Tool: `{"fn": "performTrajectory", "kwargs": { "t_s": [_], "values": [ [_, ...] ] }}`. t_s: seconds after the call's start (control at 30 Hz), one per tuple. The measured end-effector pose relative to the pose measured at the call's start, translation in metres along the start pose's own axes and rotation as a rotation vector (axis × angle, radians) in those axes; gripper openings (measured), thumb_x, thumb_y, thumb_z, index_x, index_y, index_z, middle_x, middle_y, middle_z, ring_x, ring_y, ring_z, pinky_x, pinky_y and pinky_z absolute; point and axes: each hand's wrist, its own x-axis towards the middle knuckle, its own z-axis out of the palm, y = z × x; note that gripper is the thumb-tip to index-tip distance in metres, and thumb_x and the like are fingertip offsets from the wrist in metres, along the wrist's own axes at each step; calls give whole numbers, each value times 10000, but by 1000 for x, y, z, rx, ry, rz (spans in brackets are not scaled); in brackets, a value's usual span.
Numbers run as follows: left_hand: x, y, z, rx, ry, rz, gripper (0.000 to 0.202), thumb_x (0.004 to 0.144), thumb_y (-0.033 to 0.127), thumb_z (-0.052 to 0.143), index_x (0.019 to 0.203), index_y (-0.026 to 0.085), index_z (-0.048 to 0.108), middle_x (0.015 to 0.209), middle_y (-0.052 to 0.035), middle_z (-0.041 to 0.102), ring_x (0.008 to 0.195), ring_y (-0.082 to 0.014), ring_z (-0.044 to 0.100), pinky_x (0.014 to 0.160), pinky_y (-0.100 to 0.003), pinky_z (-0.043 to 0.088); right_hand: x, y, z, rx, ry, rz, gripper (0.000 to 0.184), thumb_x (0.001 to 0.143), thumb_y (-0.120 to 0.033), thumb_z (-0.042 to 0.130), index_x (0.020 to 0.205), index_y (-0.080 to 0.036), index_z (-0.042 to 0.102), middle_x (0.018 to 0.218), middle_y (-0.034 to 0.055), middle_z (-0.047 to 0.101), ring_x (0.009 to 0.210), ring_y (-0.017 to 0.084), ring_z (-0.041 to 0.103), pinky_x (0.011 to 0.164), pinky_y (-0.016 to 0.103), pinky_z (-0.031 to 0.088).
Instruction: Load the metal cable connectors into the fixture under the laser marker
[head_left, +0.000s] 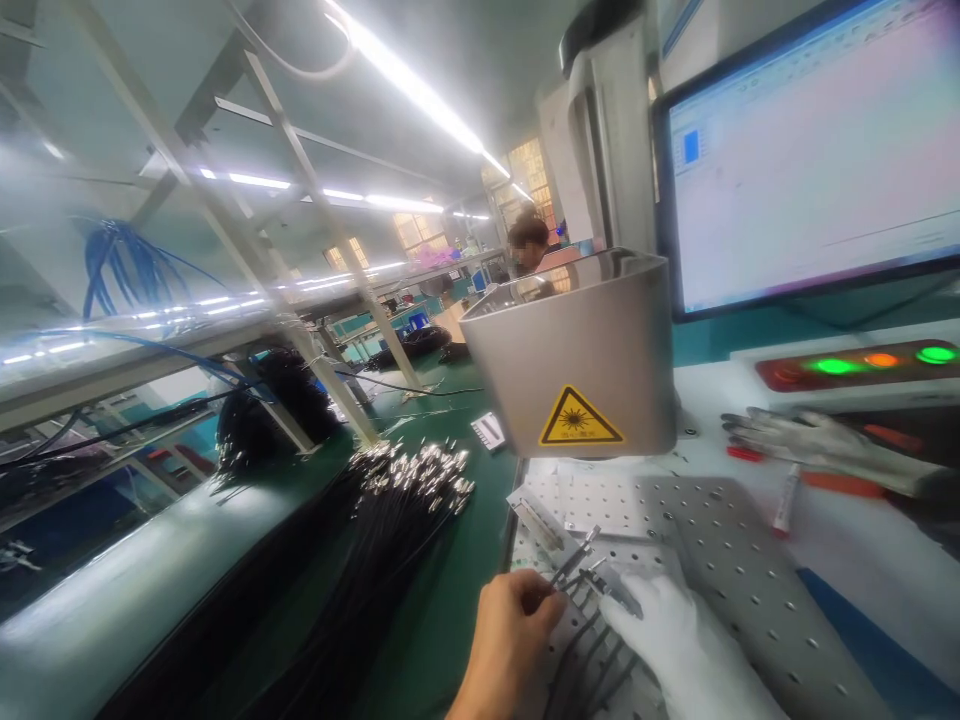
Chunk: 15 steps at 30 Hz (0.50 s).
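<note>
1. Head view: left hand (pixel 510 640) is bare and sits at the bottom edge of the perforated metal plate (pixel 720 560). Its fingers are curled and pressed together, and the thumb and fingertips pinch the thin black cables (pixel 574 665) just behind their metal connectors (pixel 581 565).
2. Right hand (pixel 682 645) wears a white glove and lies just beside the left one on the same plate. Its fingers are close together and rest on the connector ends; whether they grip or only press I cannot tell.
3. The cables lie side by side on the plate, between the 2 hands, below the grey laser head (pixel 581 345) with a yellow warning label (pixel 580 418).
4. Left of the plate, on the green bench mat (pixel 465 560), a big bundle of black cables with silver tips (pixel 405 500) is spread out.
5. A monitor (pixel 810 150) stands at the upper right, and under it a panel with green and orange lights (pixel 862 365).
6. A spare glove (pixel 825 445) and a marker pen (pixel 785 500) lie to the right of the plate.
7. Another person (pixel 527 245) is far behind, blurred.
</note>
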Motion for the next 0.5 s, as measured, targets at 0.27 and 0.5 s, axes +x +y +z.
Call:
{"fn": "performTrajectory", "kwargs": {
  "t_s": [0.27, 0.5],
  "values": [
    [-3, 10, 7, 94, 25, 9, 284, 812, 356, 521, 612, 167, 586, 573, 40, 406, 606, -104, 369, 588, -258, 243, -2, -1, -3, 1, -7, 2, 312, 889, -273, 490, 1076, -290, 738, 914, 62, 704, 835, 242, 684, 706, 306, 541],
    [-10, 15, 8, 316, 138, -39, 199, 818, 315, 540, 691, 185, 620, 700, -5, 618, 667, -128, 474, 621, -255, 270, -3, -2, -5, -12, 22, 4, 324, 894, -306, 458, 1045, -282, 744, 908, 62, 707, 813, 241, 680, 676, 315, 534]
  ]
}}
